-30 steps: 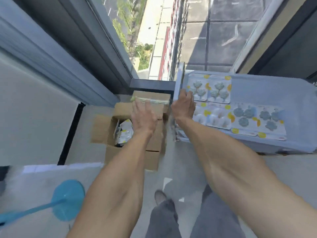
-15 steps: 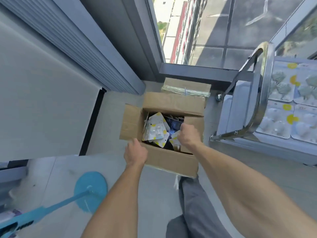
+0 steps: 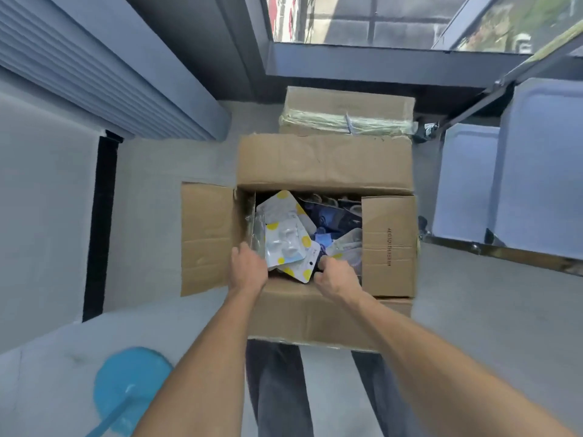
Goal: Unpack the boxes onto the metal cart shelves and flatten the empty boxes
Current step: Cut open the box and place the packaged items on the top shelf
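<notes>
My left hand [image 3: 249, 269] and my right hand [image 3: 335, 275] are both inside the open box [image 3: 321, 313], in the middle of the frame, at its near edge. The left fingers curl on the white blister packs [image 3: 285, 239]. The right fingers are curled too, but I cannot tell what they hold. I think the good way is to take several packs together, flat, so the loose ones do not slide down into the dark part of the box.

The metal cart [image 3: 530, 171] stands at the right of the frame, near the box. A taped box [image 3: 347, 115] waits behind, in the upper middle. The floor [image 3: 145, 171] is grey. At the lower left there is a blue round base [image 3: 126, 389].
</notes>
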